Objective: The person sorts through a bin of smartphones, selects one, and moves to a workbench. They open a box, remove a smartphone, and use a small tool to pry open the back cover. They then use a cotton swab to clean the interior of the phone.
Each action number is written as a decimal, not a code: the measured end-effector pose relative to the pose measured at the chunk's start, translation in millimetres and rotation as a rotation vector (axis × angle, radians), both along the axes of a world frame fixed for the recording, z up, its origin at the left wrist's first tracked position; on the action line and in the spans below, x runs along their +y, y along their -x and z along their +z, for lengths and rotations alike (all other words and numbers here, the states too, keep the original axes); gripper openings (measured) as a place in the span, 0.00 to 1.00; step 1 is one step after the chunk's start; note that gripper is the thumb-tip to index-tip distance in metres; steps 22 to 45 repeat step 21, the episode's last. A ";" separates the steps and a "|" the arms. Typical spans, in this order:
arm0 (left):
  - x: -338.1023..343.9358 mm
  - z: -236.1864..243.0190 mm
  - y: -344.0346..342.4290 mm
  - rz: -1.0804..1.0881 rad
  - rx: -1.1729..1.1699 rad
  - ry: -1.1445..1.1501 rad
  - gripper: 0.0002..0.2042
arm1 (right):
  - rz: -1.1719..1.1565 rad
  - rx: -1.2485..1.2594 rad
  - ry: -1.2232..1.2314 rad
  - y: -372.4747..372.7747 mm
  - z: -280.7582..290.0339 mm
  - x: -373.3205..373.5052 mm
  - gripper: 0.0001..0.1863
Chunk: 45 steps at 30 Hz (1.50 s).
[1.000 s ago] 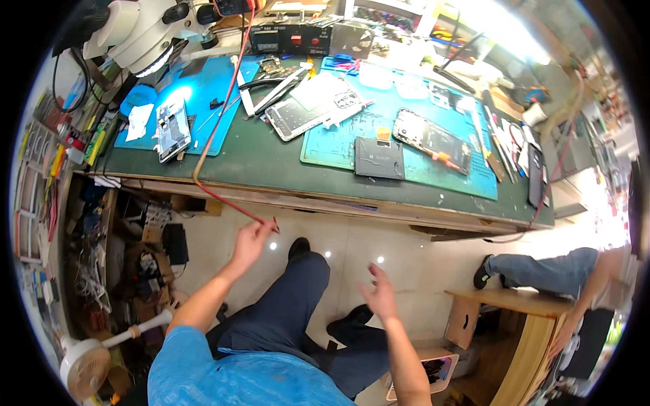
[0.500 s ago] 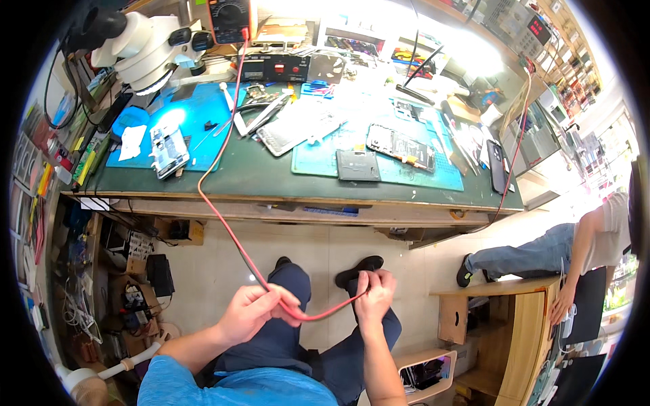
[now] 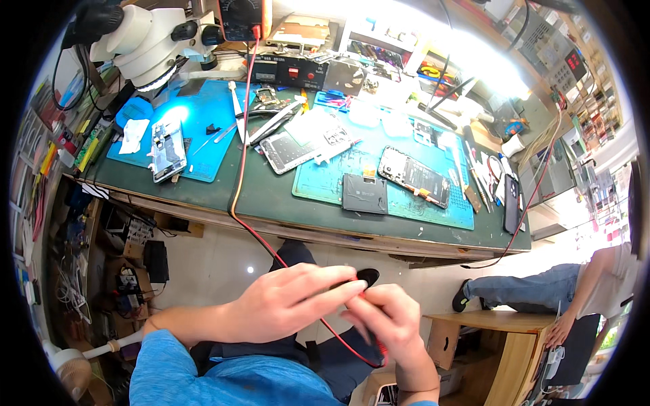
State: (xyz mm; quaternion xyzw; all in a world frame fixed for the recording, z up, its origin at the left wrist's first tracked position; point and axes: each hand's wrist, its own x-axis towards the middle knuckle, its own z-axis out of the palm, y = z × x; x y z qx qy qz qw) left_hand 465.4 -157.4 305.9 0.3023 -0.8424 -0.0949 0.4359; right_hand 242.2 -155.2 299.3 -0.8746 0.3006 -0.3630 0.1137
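A red and black test lead (image 3: 238,179) hangs from the multimeter (image 3: 242,19) at the back of the bench. It drops over the front edge and down to my hands above my lap. My left hand (image 3: 281,304) has its fingers pressed together, pinching a red and black part of the lead at the fingertips. Close against it, my right hand (image 3: 391,321) is closed with bent fingers on the lead, which loops below it. The exact end of the lead is mostly hidden by the fingers.
The bench holds an opened phone (image 3: 414,177), a flat black battery (image 3: 364,194), a phone frame (image 3: 298,149) and a phone board under light (image 3: 168,150). A microscope (image 3: 139,44) stands at back left. At right, another person's hand (image 3: 560,330) rests by a wooden cabinet (image 3: 491,321).
My hands have come together and moved right, where before they held the lead apart. The view has shifted, and the lead now loops below my right hand.
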 end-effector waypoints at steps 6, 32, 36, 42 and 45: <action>-10.2 -2.3 -12.7 -0.045 -0.072 0.041 0.18 | 0.062 0.032 0.104 -25.6 10.4 -8.1 0.22; -75.5 -45.9 -41.8 0.008 0.463 -0.420 0.12 | -0.366 -0.522 -0.351 -12.4 -17.9 -39.1 0.14; -75.5 -45.9 -41.8 0.008 0.463 -0.420 0.12 | -0.366 -0.522 -0.351 -12.4 -17.9 -39.1 0.14; -75.5 -45.9 -41.8 0.008 0.463 -0.420 0.12 | -0.366 -0.522 -0.351 -12.4 -17.9 -39.1 0.14; -75.5 -45.9 -41.8 0.008 0.463 -0.420 0.12 | -0.366 -0.522 -0.351 -12.4 -17.9 -39.1 0.14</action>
